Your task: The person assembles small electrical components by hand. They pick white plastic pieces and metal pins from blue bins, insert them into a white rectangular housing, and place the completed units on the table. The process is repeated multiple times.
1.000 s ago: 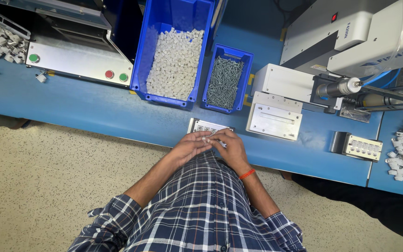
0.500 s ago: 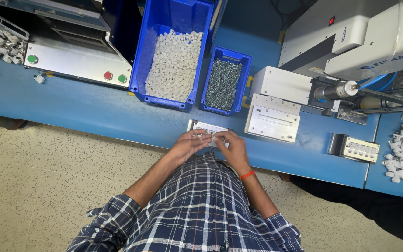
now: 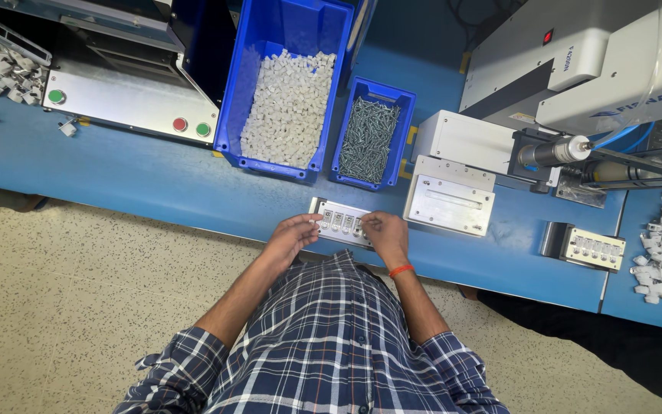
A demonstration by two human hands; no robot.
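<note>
My left hand point(image 3: 294, 232) and right hand point(image 3: 383, 231) have fingers curled onto either end of the little metal fixture tray point(image 3: 340, 222), which sits right at the near edge of the blue bench point(image 3: 139, 184). Can't tell if I'm pinching a part or just steadying it. My worry: it's so close to the edge that one nudge tips it off, or knocks the small white pieces out of their slots. Bin of white parts point(image 3: 289, 107) and screws bin point(image 3: 369, 138) sit behind.
</note>
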